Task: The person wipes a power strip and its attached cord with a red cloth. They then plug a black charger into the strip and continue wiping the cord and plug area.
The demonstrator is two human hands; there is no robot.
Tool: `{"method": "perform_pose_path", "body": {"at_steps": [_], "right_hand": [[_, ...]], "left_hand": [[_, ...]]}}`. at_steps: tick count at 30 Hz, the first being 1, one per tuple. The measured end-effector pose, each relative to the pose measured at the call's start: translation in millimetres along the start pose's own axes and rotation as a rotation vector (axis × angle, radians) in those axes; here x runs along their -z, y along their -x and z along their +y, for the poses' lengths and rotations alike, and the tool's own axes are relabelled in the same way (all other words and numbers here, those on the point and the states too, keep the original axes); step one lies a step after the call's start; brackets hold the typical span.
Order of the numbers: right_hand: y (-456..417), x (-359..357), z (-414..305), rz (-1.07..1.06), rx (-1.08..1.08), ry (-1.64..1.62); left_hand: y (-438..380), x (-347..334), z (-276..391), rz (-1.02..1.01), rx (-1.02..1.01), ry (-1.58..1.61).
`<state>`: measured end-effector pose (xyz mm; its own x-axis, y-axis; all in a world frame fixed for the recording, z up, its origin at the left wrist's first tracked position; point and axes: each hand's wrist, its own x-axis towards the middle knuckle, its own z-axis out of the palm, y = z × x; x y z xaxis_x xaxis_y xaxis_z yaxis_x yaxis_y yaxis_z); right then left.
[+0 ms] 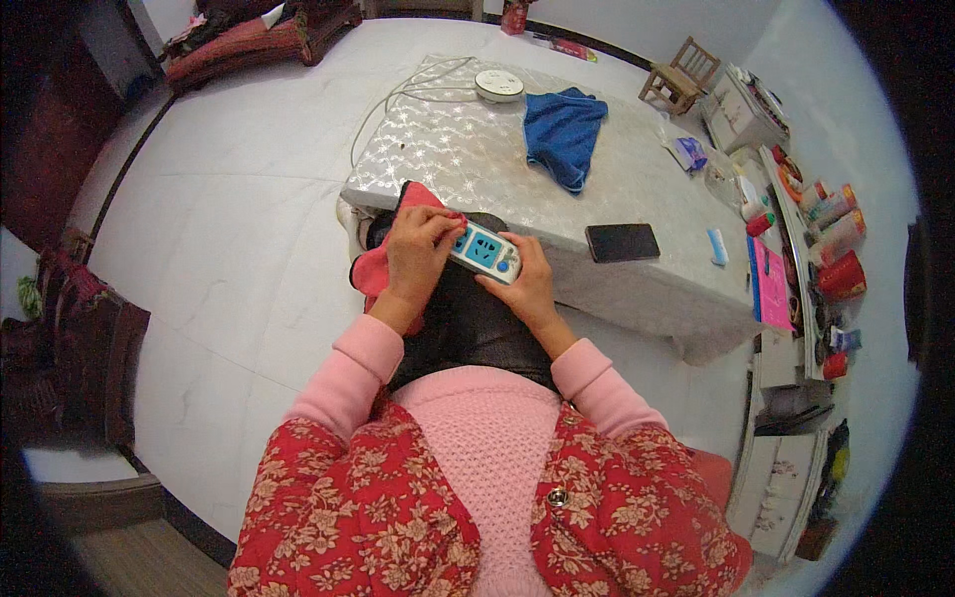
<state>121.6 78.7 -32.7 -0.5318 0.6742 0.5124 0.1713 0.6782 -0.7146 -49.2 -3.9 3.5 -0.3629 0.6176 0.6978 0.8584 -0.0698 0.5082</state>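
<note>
A white power strip (489, 252) with blue socket faces lies slantwise between my hands, above my lap. My right hand (528, 280) grips its near right end, beside a round blue button. In my left hand (418, 250) is a red cloth (373, 267) with dark edging, its bulk hanging down over my left knee. A pinched fold of that cloth touches the upper left part of the strip, where my left fingers hide the remaining sockets.
Before me stands a table with a patterned cloth (448, 149). On it are a blue towel (565, 134), a round white socket hub (499, 86) with a cable, and a black smartphone (622, 242). A cluttered cabinet (783, 298) lines the right; a small wooden chair (680, 74) stands beyond.
</note>
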Motion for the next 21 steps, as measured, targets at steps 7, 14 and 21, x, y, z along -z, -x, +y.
{"method": "perform_pose_path", "body": {"at_steps": [7, 14, 21], "right_hand": [[4, 3, 1, 0.053, -0.095, -0.045], [5, 43, -20, -0.05, -0.012, 0.14], [3, 63, -35, -0.092, 0.049, 0.184]], "left_hand": [[15, -10, 17, -0.13, -0.188, 0.123], [14, 13, 14, -0.161, -0.05, 0.11], [17, 6, 10, -0.118, 0.03, 0.207]]}}
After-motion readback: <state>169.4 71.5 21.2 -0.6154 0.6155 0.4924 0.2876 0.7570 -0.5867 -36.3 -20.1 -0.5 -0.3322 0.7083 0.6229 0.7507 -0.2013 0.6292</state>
